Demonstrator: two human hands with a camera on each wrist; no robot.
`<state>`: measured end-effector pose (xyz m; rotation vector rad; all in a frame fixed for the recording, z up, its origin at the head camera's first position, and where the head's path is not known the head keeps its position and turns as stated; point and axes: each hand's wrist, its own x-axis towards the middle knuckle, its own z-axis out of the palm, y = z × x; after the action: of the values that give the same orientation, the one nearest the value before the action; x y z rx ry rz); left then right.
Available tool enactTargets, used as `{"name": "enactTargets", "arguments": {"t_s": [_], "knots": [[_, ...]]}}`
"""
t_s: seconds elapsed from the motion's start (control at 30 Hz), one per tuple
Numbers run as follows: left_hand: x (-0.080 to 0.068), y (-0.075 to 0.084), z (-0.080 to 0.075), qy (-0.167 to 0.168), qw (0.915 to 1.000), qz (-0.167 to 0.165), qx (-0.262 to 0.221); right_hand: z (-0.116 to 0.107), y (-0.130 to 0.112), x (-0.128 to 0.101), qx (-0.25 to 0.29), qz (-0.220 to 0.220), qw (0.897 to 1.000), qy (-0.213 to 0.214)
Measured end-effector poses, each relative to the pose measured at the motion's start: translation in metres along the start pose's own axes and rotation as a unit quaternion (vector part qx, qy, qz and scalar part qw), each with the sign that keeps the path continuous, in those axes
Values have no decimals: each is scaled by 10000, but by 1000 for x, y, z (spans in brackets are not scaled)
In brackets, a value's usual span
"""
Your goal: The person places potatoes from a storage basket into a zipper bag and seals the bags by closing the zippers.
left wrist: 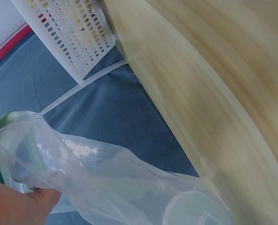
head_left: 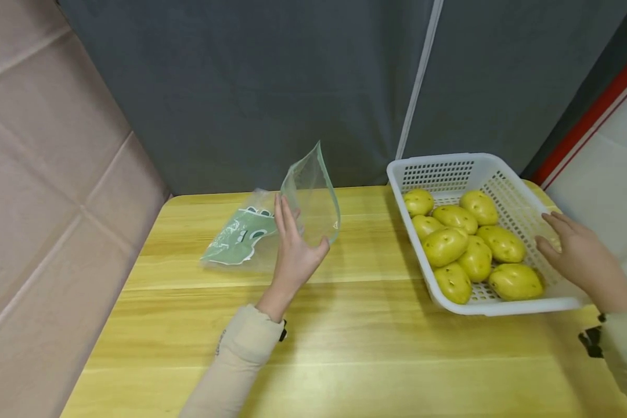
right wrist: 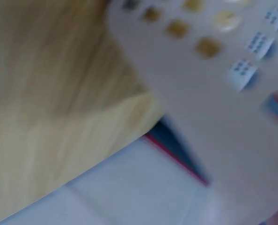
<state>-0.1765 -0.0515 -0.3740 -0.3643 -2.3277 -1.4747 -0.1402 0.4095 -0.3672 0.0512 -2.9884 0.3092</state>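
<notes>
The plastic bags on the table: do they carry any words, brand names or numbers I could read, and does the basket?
No readable text anywhere.
Flat bag: a green and white print, only shapes, no letters legible.
Clear bag held up by the left hand: no print visible.
White basket of potatoes: no label visible.
Wrist views: too blurred to read anything.

The place looks like a makeshift recording booth rather than a home or a shop. A small wooden counter (head_left: 355,342) stands boxed in by a grey cloth backdrop (head_left: 251,87) with a white seam, and by flattened cardboard panels (head_left: 47,191) on the left. White floor with a red stripe (head_left: 587,119) shows behind.
</notes>
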Motion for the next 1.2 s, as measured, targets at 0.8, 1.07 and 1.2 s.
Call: {"name": "enactTargets", "arguments": {"t_s": [0.8,1.07,1.2], "knots": [[-1,2,3,-264,9995,-155,-115,8,-105,3,99,-2240,9742,254],[-3,3,3,-266,9993,-218,-148,16,-117,2,65,-2672,9633,269],[-2,3,3,-320,9989,-255,-215,19,-121,1,-45,-2669,9635,184]]}}
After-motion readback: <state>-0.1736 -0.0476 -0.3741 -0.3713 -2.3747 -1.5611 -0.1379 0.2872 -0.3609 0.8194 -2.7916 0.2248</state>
